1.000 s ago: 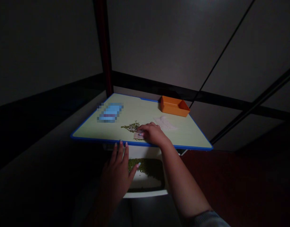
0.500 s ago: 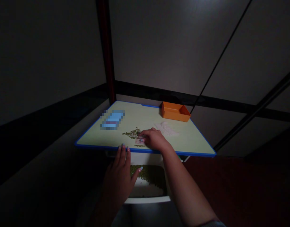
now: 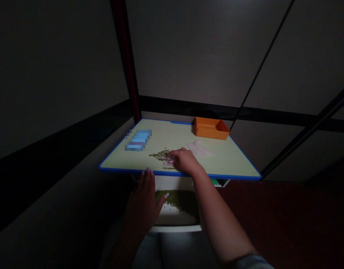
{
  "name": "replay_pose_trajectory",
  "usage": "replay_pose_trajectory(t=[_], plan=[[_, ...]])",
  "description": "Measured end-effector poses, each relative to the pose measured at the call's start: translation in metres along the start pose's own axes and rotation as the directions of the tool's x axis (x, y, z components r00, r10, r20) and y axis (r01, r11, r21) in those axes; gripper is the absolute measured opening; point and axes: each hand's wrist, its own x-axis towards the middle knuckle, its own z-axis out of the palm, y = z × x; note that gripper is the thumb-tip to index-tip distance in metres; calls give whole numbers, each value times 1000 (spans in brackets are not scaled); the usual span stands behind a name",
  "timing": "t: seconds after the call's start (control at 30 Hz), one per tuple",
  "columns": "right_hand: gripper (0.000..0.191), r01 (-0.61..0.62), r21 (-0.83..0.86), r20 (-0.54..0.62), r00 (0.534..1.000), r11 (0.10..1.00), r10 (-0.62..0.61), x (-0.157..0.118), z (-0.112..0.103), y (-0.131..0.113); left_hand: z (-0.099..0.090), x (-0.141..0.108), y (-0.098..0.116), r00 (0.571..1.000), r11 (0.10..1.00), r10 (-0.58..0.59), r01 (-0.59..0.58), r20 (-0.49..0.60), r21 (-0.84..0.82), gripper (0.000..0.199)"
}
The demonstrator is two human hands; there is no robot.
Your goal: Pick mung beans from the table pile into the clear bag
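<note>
Grip check, head view: our right hand [image 3: 185,160] is palm down with fingers curled and bunched low over the tabletop [image 3: 172,135], nearly closed. A small pale flat piece [image 3: 166,163] shows under the thumb side; we can't tell if it's pinched or just pressed down. Our left hand [image 3: 141,203] is open and holds nothing we can see, with fingers extended up to the tabletop's near edge and thumb out to the side.

Green grains [image 3: 157,154] sit in a loose heap on the tabletop, left of its middle toward the near edge, right by the right fingertips. A short line of grains [image 3: 168,168] lies closer to that edge, just in front of the pale piece. We've got a whitish-pink pile [image 3: 200,148] right of the tabletop's middle, beyond the right hand; too dim to identify.

Orange box [image 3: 211,131] stands upright at the tabletop's far right corner. Blue item [image 3: 139,139] lies on the tabletop's left side, pixelated, so we can't read it.

Below the tabletop's near edge we have a white bin [image 3: 179,228], with more green grains [image 3: 177,199] spread over its far part. Left thumb is over the bin; can't tell if it touches anything.
</note>
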Motion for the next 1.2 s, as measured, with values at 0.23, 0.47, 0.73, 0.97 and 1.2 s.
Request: replay_pose_trajectory(t=[0.23,0.47,0.73,0.97,1.2], plan=[[33,5,39,-3,1000,999,-5,5,3,0,-5,-2,-5,999,999,-17,16,29,49,71],[37,13,17,2,1000,1000,-13,1,5,1,-1,1,-1,999,994,-50,51,-14,97,75],[40,4,14,-12,1000,1000,-4,3,3,-1,1,2,2,998,996,-54,55,-11,70,74],[28,57,-20,7,998,998,-57,7,6,-5,11,2,0,996,996,-30,37,-83,87,79],[28,69,29,27,997,997,-70,2,3,-3,11,3,0,995,993,7,5,-96,117,80]])
